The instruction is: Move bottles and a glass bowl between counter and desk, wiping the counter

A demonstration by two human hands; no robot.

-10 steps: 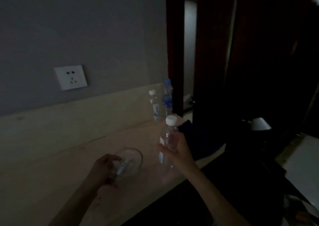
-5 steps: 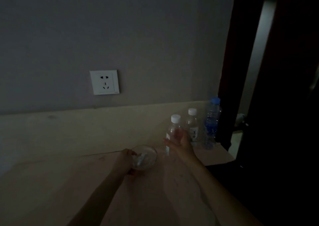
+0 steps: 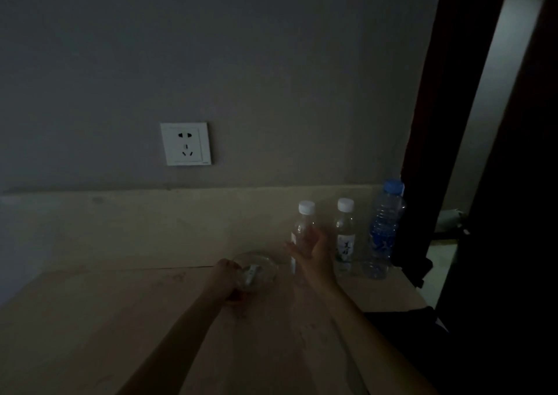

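While the left hand point(image 3: 225, 277) curls its fingers round the near left rim of the glass bowl point(image 3: 265, 259) on the table point(image 3: 120, 319), the right hand point(image 3: 312, 251) is at the white-cap bottle point(image 3: 303, 225), which stands upright just right of the bowl and a bit behind it. The right fingers look straight and spread along the bottle's side, though the room is so dark they may be gripping a little. To do this well, let the bottle's bottom sit flat on the table, then take the hand off slowly so nothing wobbles, and hold the bowl firm. Don't bump the second bottle point(image 3: 345, 237), further right of the bowl, or the blue-cap bottle point(image 3: 385, 231) past that. The hand hides the first bottle's lower half. A small white thing point(image 3: 252, 274) lies inside the bowl, too dim to name. Far behind the bowl, up and left, is a wall socket point(image 3: 185, 144)
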